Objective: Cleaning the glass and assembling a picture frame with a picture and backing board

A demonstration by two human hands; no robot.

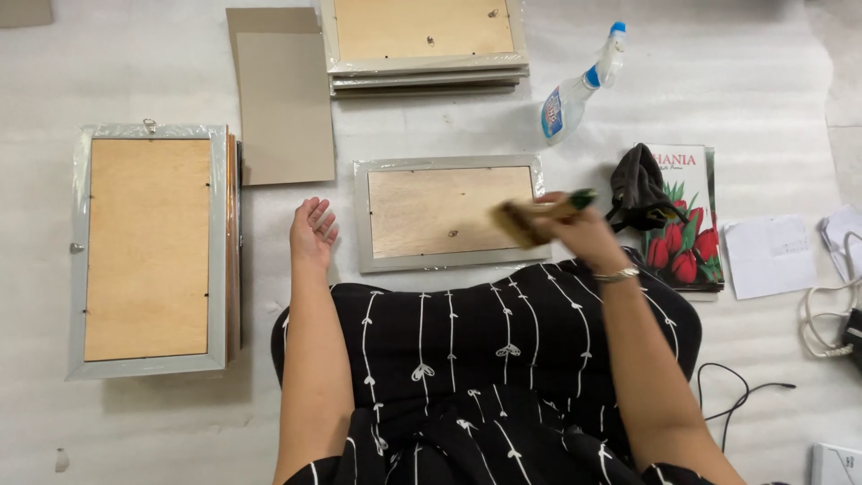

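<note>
Head view: one camera looking down at a seated person's lap and the white floor covering [162,431].
Right hand [582,235]: closed around a brush [530,218], blurred, over the frame's right edge.
Left hand [312,232]: open, palm up, empty, resting left of the frame.
Frame [449,214]: face down just before the knees, backing board up, within reach.
Nearby: spray bottle [575,90], dark cloth [639,186], frame stacks [151,250].

brush [532,218]: motion-blurred in our right hand [584,235], can't make out bristles
white box [835,463] at 4 o'clock: cropped by the edge
</note>
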